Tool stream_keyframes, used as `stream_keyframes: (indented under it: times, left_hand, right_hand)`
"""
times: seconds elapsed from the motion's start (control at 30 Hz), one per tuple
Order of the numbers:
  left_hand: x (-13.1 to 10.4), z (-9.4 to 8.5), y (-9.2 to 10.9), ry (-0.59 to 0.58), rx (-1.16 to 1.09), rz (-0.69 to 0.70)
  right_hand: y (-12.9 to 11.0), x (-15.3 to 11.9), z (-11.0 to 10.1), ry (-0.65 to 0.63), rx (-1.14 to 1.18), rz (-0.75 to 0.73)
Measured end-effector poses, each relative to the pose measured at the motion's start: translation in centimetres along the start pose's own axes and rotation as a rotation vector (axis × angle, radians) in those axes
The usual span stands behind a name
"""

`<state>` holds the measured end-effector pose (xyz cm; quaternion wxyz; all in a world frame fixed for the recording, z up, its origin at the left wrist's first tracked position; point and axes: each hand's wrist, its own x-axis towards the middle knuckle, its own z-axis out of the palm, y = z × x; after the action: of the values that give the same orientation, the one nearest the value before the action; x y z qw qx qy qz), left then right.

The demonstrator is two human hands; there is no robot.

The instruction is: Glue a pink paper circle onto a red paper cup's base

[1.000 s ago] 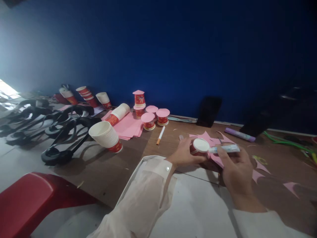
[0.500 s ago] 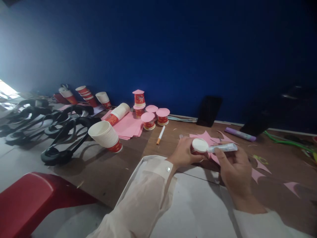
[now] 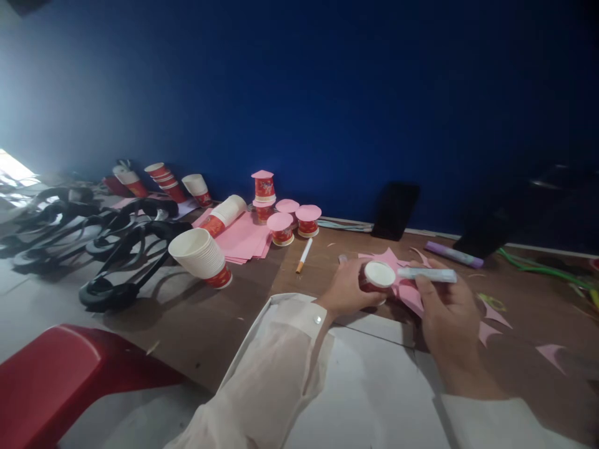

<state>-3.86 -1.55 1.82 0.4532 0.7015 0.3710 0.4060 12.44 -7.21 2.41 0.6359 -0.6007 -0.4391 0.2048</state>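
My left hand [image 3: 350, 288] is wrapped round a small red paper cup [image 3: 379, 274], its white round end facing up. In my right hand [image 3: 449, 318] is a pale, clear glue tube [image 3: 428, 274], gripped between thumb and fingers. The tube lies nearly level, its tip just right of the cup and apart from it. Under and behind the hands are pink paper scraps [image 3: 389, 255]. Several red cups topped with pink paper discs [image 3: 279, 221] stand beyond my left hand, one of them stacked on another.
A white pen with a brown end [image 3: 304, 255], a purple tube [image 3: 453, 254] and a dark phone-like slab [image 3: 395, 210] lie or stand behind. Leftward are stacked white cups [image 3: 199, 252], pink sheets [image 3: 248, 237], black headsets [image 3: 133, 249] and a red chair part [image 3: 60, 374].
My right hand has moved slightly right with the glue tube, whose tip has left the rim of the cup. My left hand keeps its hold on the cup.
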Motion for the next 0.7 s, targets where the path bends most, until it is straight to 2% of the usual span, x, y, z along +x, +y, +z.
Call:
stream_keyframes:
  times: [0.1, 0.23, 0.43, 0.57, 0.7]
  left_hand:
    - [0.0, 0.2, -0.3, -0.016, -0.061, 0.020]
    - [0.0, 0.1, -0.3, -0.057, -0.055, -0.025]
    - [0.0, -0.2, -0.1, -0.046, 0.009, -0.031]
    - [0.0, 0.0, -0.4, -0.032, 0.008, 0.020]
    - [0.1, -0.1, -0.2, -0.043, 0.047, -0.006]
  right_hand:
    - [-0.1, -0.2, 0.0, -0.049, 0.062, 0.012]
    - [-0.5, -0.4, 0.0, -0.074, 0.018, -0.022]
    - [-0.2, 0.0, 0.0, -0.045, -0.111, -0.144]
    - [0.5, 0.3, -0.1, -0.043, -0.123, -0.133]
    - [0.7, 0.4, -0.1, -0.029, -0.113, -0.116]
